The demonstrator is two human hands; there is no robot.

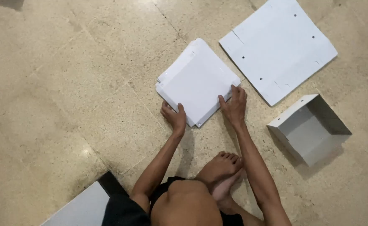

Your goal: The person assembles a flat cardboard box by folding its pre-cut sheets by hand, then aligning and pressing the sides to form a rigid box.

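Person seated on stone floor (66, 83), bare foot (220, 166) forward. Left hand (174, 117) grips near corner of stack of flat white cardboard sheets (196, 81); right hand (234, 106) presses stack's edge, fingers spread. Folded white box (309, 127) at 3 o'clock of stack. Unfolded box blank (278, 46) at 1 o'clock, farther off.

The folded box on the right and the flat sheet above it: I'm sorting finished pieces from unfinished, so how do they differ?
The folded box stands with raised walls and an open side; the flat sheet lies unfolded on the floor. The sheet covers more floor and shows small punched holes; none show on the box. Both are white card, untouched by either hand.
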